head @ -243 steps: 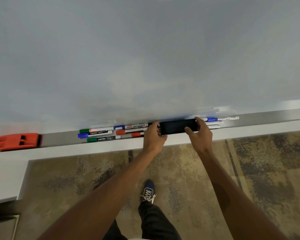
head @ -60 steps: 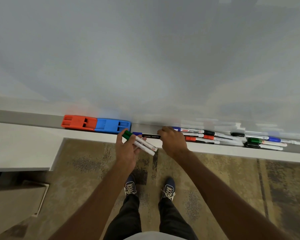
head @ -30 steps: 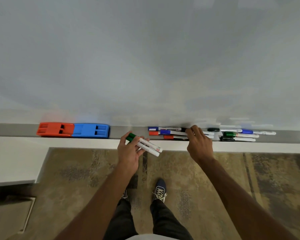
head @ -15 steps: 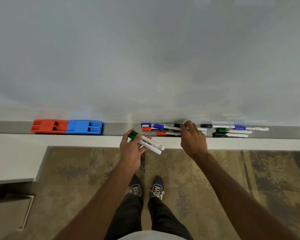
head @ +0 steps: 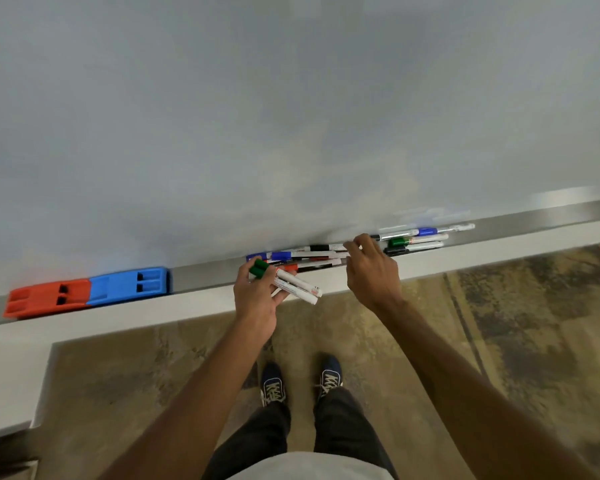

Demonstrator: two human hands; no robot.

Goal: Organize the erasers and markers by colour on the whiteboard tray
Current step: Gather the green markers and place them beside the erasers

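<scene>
My left hand (head: 257, 296) grips two green-capped markers (head: 293, 286) just in front of the metal whiteboard tray (head: 201, 277). My right hand (head: 371, 268) hovers over the tray with fingers curled at a pile of blue, red and black markers (head: 302, 258); whether it holds one I cannot tell. Further right lie a blue marker (head: 426, 232), a green marker (head: 413, 241) and a black marker (head: 409, 250). A red eraser (head: 45, 299) and a blue eraser (head: 129, 285) sit end to end at the tray's left.
The whiteboard (head: 291, 116) fills the upper view. A white ledge (head: 11, 368) runs below the tray and widens at the left. Patterned carpet (head: 499, 323) and my shoes (head: 302, 382) are below.
The view has tilted and shifted. My right hand has moved slightly right along the marker pile. My left hand still holds the two green markers.
</scene>
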